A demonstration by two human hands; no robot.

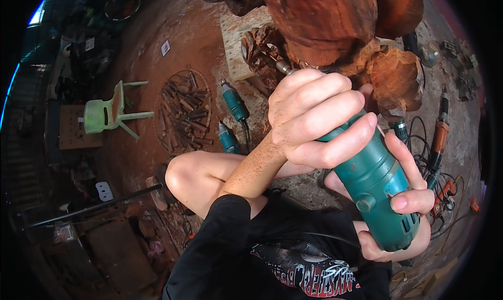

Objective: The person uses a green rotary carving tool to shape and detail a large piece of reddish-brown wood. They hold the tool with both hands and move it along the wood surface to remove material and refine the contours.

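Observation:
A teal electric die grinder (374, 177) slants across the right of the head view, gripped in both my hands. My left hand (317, 116) is closed around its front end, near the metal collet (283, 66). My right hand (419, 200) wraps the rear of its body, thumb on the near side. The collet points up and left at a dark, hollowed part of the wood carving (259, 53). Whether a bit touches the wood is too small to tell. Above my hands rises the large reddish-brown carved wood block (325, 17), with rounded lobes.
Two more teal grinders (234, 102) lie left of my forearm. A round tray of short wooden sticks (186, 111) and a light-green chair (105, 115) are farther left. On the right lie an orange-and-black tool (439, 142) and tangled cables (419, 142).

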